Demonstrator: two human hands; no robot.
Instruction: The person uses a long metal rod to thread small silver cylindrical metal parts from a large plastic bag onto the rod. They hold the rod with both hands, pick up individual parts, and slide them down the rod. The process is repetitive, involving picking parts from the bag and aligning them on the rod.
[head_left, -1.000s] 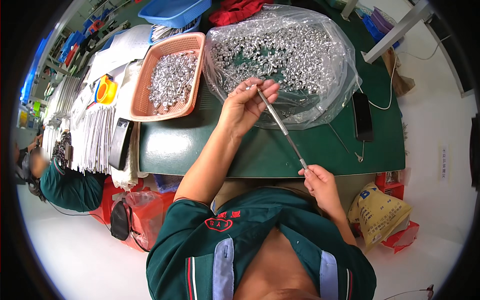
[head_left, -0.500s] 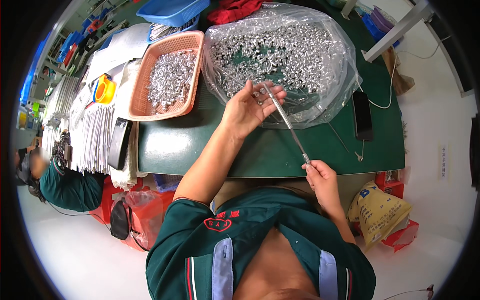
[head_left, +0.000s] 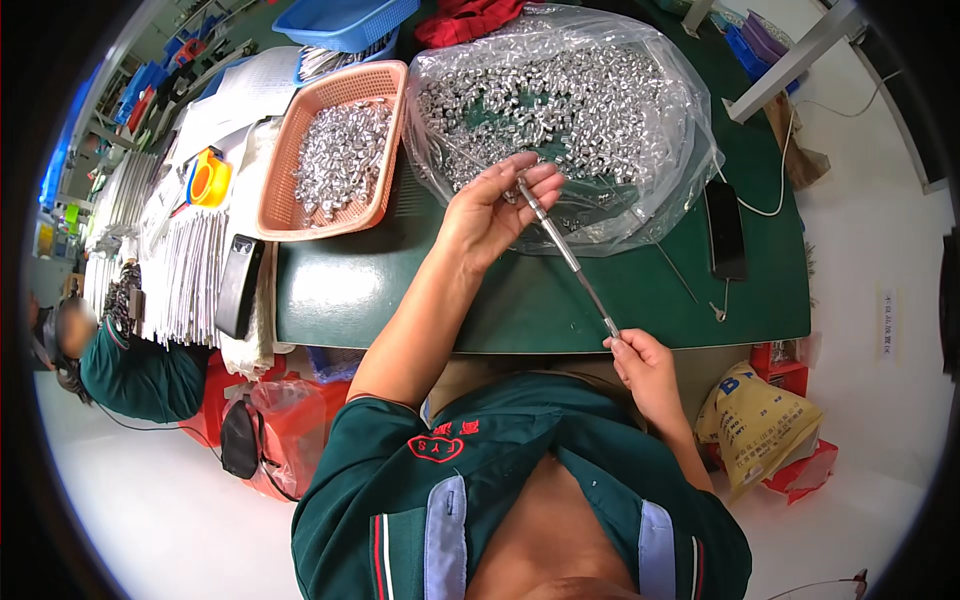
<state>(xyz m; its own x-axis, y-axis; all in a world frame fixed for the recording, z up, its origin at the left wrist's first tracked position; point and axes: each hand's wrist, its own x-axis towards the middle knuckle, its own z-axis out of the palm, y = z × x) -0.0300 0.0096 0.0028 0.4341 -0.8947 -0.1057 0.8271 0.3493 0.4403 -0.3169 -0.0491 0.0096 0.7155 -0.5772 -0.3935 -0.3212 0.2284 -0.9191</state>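
Observation:
My right hand (head_left: 645, 365) pinches the near end of a thin metal rod (head_left: 572, 255) that has thicker silver sections. It slants up and to the left, its far end at the fingers of my left hand (head_left: 490, 212). That palm is turned up and cupped, the thumb and fingers bent around a few small silver metal pieces, mostly hidden now. Just beyond lies a clear plastic bag (head_left: 690, 185), spread open and heaped with small silver metal pieces (head_left: 600, 110). More such pieces lie in a pink-orange plastic basket (head_left: 272, 218) on the left.
On the green table (head_left: 400, 310) lie a black phone (head_left: 725, 230) and a thin rod (head_left: 678, 275) at right. Another phone (head_left: 240, 287), bundled strips (head_left: 185, 270) and a yellow tape dispenser (head_left: 209, 180) are left. A blue basket (head_left: 345, 22) stands behind; a co-worker (head_left: 140, 370) sits at far left.
My left fingers have curled in over the metal pieces, which showed openly on the palm before. The rod's far end has shifted slightly left and down; my right hand has barely moved.

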